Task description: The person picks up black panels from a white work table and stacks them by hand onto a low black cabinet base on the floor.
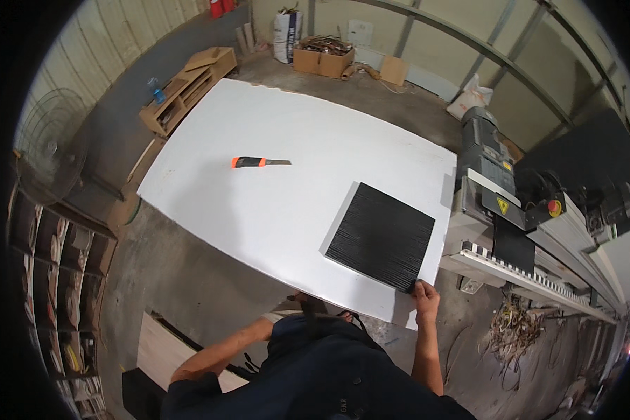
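Observation:
A square black panel point(383, 236) with a fine streaked, wood-grain-like surface lies on the right part of a large white board point(259, 217). At its near right corner my right hand point(425, 294) is closed, with thumb and fingers pinching the edge. My left forearm point(227, 348) bends in toward my waist, and the hand itself is hidden by my dark shirt. A utility knife point(253, 162) with an orange and black handle lies on the white board, left of the panel, its blade pointing right and neither hand touching it.
Just right of the board stands a machine point(493, 203) with a motor, a toothed-looking rail and a red stop button point(554, 207). A standing fan point(52, 150) and a shelf rack point(63, 280) are at the left. Farther back are a wooden cabinet point(192, 87) and a cardboard box point(322, 61).

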`<state>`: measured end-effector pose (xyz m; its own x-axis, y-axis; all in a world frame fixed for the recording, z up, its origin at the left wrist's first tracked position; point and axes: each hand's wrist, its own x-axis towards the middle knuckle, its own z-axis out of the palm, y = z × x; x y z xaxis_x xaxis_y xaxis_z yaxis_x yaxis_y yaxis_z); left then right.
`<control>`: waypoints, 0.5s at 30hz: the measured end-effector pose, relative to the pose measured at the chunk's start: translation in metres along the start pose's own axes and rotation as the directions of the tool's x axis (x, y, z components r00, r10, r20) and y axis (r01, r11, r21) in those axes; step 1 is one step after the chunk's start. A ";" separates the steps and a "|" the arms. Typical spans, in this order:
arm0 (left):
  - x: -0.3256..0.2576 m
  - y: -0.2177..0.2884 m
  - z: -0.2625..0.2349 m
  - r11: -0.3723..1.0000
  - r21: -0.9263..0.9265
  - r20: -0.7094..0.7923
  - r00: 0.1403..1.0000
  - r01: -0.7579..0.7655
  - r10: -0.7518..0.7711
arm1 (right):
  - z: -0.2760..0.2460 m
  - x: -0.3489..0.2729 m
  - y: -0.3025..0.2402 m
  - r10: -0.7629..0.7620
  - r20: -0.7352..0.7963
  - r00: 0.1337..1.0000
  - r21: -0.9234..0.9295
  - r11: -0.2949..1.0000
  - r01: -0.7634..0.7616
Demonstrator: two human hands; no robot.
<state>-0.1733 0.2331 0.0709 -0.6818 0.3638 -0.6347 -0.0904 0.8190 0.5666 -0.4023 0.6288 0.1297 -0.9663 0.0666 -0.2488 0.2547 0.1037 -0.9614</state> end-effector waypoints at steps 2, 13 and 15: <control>-0.034 0.011 -0.029 0.985 0.174 0.030 0.999 0.005 -0.011 | -0.014 0.005 0.019 -0.063 -0.078 0.995 -0.091 0.994 0.056; -0.108 0.082 -0.197 0.109 -0.821 -0.568 0.783 -0.561 -0.253 | 0.104 -0.036 -0.102 -0.126 0.386 0.914 0.014 0.991 0.130; -0.072 0.089 -0.181 -0.228 -0.733 -0.611 0.767 -0.642 -0.195 | 0.131 -0.045 -0.125 -0.040 0.502 0.864 0.129 0.991 -0.029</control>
<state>-0.2635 0.1995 0.2621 -0.9490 -0.1520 -0.2763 -0.0738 -0.7447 0.6633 -0.3952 0.4826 0.2454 -0.8640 -0.4451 -0.2355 0.2760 -0.0275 -0.9608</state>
